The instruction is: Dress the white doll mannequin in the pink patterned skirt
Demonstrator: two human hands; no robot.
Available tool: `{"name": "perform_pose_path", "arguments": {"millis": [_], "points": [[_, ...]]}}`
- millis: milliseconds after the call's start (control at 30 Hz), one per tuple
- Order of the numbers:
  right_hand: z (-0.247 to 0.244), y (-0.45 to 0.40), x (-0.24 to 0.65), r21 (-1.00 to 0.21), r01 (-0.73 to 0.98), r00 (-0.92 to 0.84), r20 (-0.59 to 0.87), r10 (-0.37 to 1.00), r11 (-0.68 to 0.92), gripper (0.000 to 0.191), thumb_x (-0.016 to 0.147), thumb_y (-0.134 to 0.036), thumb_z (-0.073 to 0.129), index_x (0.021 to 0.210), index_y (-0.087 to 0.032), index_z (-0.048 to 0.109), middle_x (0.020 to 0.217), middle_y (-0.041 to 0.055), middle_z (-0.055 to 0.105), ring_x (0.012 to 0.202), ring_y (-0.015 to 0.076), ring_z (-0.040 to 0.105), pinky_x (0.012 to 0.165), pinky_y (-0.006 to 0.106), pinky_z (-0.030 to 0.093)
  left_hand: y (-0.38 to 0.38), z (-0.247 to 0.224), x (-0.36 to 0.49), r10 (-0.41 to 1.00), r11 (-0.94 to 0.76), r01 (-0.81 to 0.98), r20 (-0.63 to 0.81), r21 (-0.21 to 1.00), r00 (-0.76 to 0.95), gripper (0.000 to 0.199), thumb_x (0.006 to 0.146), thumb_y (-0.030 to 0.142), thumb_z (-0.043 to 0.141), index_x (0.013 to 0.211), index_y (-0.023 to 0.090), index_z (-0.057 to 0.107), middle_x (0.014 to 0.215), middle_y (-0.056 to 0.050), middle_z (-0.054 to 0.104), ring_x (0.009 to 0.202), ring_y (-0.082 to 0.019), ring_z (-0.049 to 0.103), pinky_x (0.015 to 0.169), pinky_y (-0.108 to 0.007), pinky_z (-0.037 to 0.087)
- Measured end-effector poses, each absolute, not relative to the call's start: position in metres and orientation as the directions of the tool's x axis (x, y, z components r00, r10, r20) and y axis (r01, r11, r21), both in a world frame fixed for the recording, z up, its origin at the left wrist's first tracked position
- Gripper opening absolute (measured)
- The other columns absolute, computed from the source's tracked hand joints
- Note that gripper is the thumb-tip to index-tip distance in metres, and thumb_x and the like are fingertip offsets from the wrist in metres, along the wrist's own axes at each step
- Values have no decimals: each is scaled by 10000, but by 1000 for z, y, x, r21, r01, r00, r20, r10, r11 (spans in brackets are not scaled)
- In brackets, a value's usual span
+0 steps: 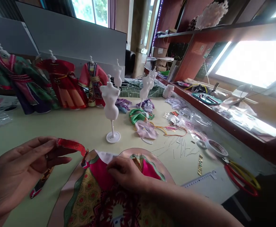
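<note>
My left hand (26,170) is raised at the left, with a red satin strip (71,146) running from its fingers toward the fabric. A dark patterned band (41,183) hangs below that hand. My right hand (126,174) rests with curled fingers on a large printed fabric garment piece (93,195), gripping near its white lining edge (105,156). The piece has a pink border, magenta patches, and green and gold patterns. Its lower part runs out of view.
Several dressed miniature hanbok-style garments (62,85) stand at the back left. White mannequin stands (110,104) rise mid-table among fabric scraps (142,124). Scissors with red and yellow handles (242,178), a tape roll (213,148), a ruler (199,186) and plastic bags (190,118) lie to the right.
</note>
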State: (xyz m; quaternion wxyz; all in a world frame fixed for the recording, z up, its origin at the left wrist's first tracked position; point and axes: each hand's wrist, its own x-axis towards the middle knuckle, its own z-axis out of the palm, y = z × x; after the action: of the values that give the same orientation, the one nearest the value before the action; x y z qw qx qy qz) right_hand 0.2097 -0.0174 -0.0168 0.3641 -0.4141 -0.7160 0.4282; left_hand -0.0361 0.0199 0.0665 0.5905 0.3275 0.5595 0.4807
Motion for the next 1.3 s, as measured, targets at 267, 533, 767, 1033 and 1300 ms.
{"name": "perform_pose_path", "arguments": {"millis": [267,533,767,1033,1300], "points": [[-16,-17,208,-964,209,-355,80,931,162,116,834,-210,521,867,-193,630,798,-1,633,721,128,569,636,235,454,5,73,-27,992,112,-258,-124,960,-34,74,752,221,638,809,175,633,838,-53,745,807,-225,700,590,-282,598],[-1,-12,211,-955,256,-347,56,936,152,139,850,-268,510,867,-197,628,806,15,649,753,156,584,666,282,469,2,75,-40,996,91,-304,-84,948,35,40,816,197,580,824,161,596,860,-74,736,794,-212,701,584,-267,581],[16,11,180,-926,335,-380,35,924,173,253,809,-255,570,1051,-199,616,1002,57,654,946,190,596,823,341,473,1,74,-45,996,84,-362,-65,928,65,37,803,187,593,821,166,618,840,-47,740,779,-197,704,601,-270,583],[20,26,114,-979,129,-486,77,871,158,107,786,-254,584,731,-170,622,750,10,614,596,109,559,620,282,475,-6,73,-67,995,15,-276,-41,961,-90,88,781,256,591,815,178,614,854,-59,727,771,-207,700,602,-295,559],[16,23,83,-996,65,-562,15,827,63,42,772,-204,560,787,-178,590,609,-31,582,527,91,528,527,236,444,-7,66,-96,920,-155,-249,48,956,-390,133,795,302,553,784,183,610,813,-17,714,766,-164,675,671,-275,531]]}}
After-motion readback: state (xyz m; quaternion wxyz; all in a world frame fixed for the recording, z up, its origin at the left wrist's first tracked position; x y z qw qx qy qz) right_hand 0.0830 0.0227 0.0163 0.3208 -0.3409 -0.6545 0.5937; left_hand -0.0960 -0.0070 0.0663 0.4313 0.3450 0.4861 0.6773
